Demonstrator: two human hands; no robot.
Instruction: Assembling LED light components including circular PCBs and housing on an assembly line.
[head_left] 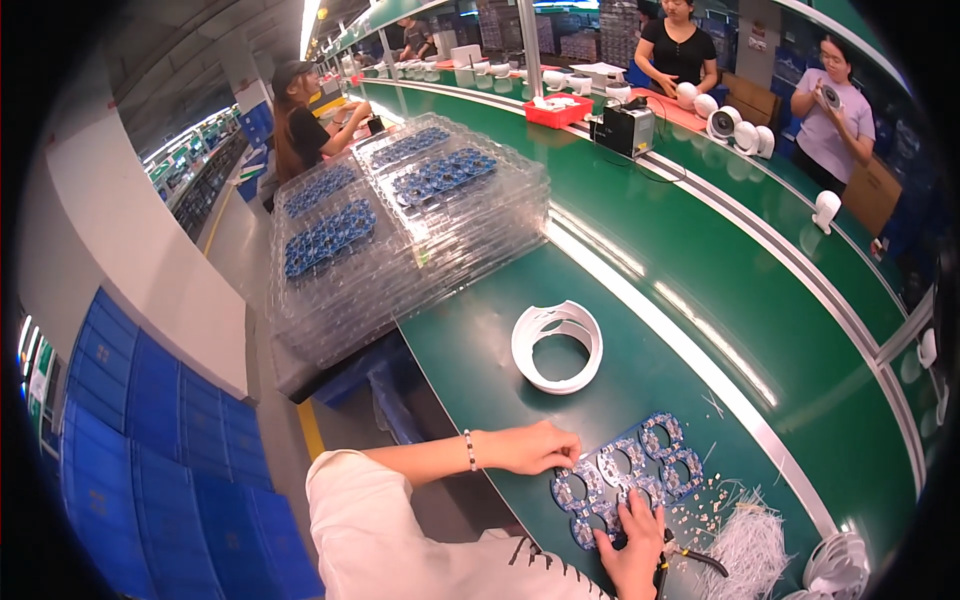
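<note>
A blue panel of ring-shaped circuit boards (625, 475) lies flat on the green worktop (700, 300), near its front edge. The left hand (535, 447) pinches the panel's left edge with fingers together, while the right hand (635, 535) presses down on its near edge, fingers spread. A white plastic ring (557, 347) sits just behind, stacked clear trays (400, 230) farther back.

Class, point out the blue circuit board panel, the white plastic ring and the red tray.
blue circuit board panel (640, 462): head view, panel middle.
white plastic ring (530, 345): head view, left wall.
red tray (557, 113): head view, front wall.
</note>
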